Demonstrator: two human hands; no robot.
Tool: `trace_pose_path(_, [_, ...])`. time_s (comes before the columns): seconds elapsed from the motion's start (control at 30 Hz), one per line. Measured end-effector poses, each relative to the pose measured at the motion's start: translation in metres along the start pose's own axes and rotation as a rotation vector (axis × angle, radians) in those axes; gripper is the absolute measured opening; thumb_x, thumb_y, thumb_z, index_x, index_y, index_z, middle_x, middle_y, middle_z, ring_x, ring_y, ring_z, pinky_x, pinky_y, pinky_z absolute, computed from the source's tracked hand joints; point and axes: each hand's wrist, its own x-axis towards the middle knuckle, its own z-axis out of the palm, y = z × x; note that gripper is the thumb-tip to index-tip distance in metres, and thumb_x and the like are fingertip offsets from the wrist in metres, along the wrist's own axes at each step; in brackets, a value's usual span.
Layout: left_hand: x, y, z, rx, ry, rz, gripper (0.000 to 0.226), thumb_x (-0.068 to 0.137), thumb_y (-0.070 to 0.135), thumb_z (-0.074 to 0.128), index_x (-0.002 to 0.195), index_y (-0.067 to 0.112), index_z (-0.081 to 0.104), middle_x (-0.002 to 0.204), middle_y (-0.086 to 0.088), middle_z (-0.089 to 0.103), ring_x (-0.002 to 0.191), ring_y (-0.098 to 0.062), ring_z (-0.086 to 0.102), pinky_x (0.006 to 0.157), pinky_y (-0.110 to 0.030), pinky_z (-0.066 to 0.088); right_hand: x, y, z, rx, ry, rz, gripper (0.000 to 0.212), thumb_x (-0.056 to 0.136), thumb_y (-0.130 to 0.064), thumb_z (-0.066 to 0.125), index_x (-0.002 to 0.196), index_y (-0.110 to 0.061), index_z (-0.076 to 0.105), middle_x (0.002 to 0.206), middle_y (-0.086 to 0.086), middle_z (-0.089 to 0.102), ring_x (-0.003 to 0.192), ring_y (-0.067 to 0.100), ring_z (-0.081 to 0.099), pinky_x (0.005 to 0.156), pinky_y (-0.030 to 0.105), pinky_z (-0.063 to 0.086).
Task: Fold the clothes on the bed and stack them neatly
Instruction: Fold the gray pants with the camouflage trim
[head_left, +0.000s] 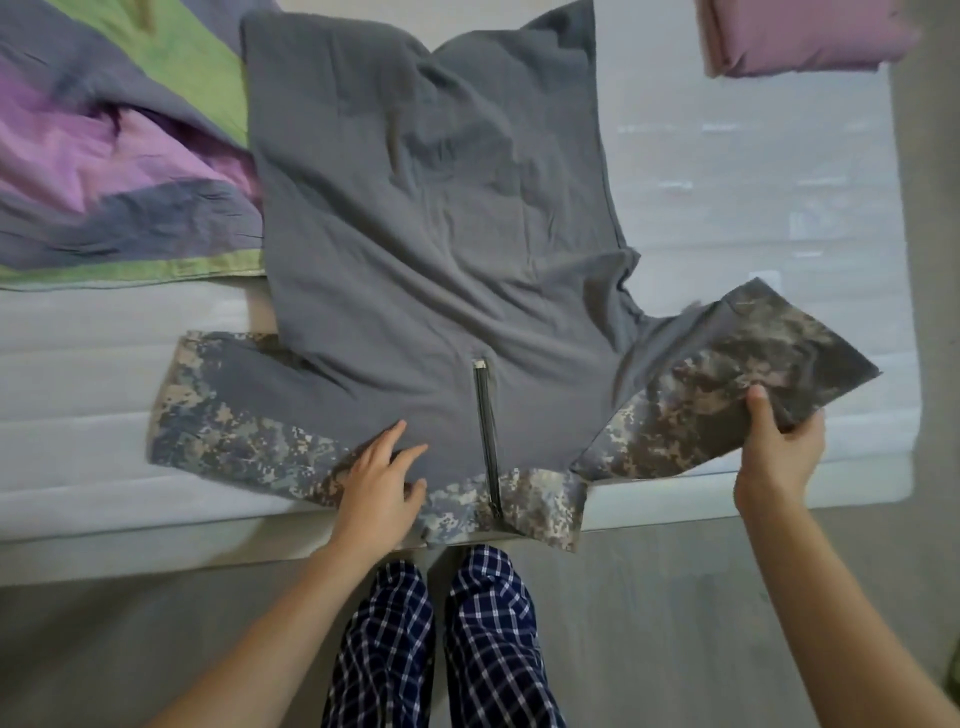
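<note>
Standing at the near edge of the bed, the person shows two legs in dark blue and white checked trousers (431, 639) on a grey floor (675, 597). Just beyond the legs, the camouflage-print collar (524, 509) of a grey fabric shirt (431, 208) overhangs the near edge of the white ribbed mattress (78, 415). The shirt lies front side up, collar toward the person and hem toward the far side. A dark zipper (485, 431) runs from the collar into the chest. The left hand (376, 483) rests flat on the shirt just left of the zipper, where grey fabric meets camouflage print; its fingers are straight and spread, pressing the fabric and gripping nothing. The left camouflage-print sleeve (223, 415) extends flat across the mattress toward the person's left. The right hand (779, 447) grasps the right camouflage-print sleeve (727, 395) near its cuff, thumb on top and fingers curled beneath. This sleeve angles outward to the right, and its held edge sits on the fingers, above the mattress. The grey body of the shirt is wrinkled and spreads across the mattress centre. Its far left edge overlaps a crumpled quilt with purple, green and grey patches (119, 145), which occupies the far left. A folded mauve cloth (800, 36) lies at the far right corner, well apart from the shirt.
</note>
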Motion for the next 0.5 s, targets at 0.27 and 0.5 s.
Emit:
trace_pose_path(0.27, [0.016, 0.011, -0.016, -0.965, 0.078, -0.388, 0.012, 0.095, 0.029, 0.052, 0.096, 0.038, 0.059, 0.114, 0.007, 0.063, 0.112, -0.011, 0.057, 0.093, -0.028, 0.045, -0.111, 0.054, 0.050, -0.952, -1.001, -0.798, 0.046, 0.086, -0.008, 0.058, 0.130, -0.017, 0.050, 0.147, 0.000, 0.040, 0.142, 0.022, 0.025, 0.119, 0.043, 0.015])
trace_pose_path(0.5, [0.050, 0.039, -0.010, -0.829, -0.038, -0.374, 0.043, 0.090, 0.038, 0.059, 0.129, 0.023, 0.048, 0.122, 0.003, 0.058, 0.102, -0.007, 0.053, 0.087, -0.026, 0.043, -0.062, 0.064, 0.024, -0.770, -0.550, -0.570, 0.035, 0.087, -0.029, 0.063, 0.118, -0.012, 0.058, 0.124, 0.009, 0.058, 0.116, 0.024, 0.052, 0.096, 0.040, 0.044])
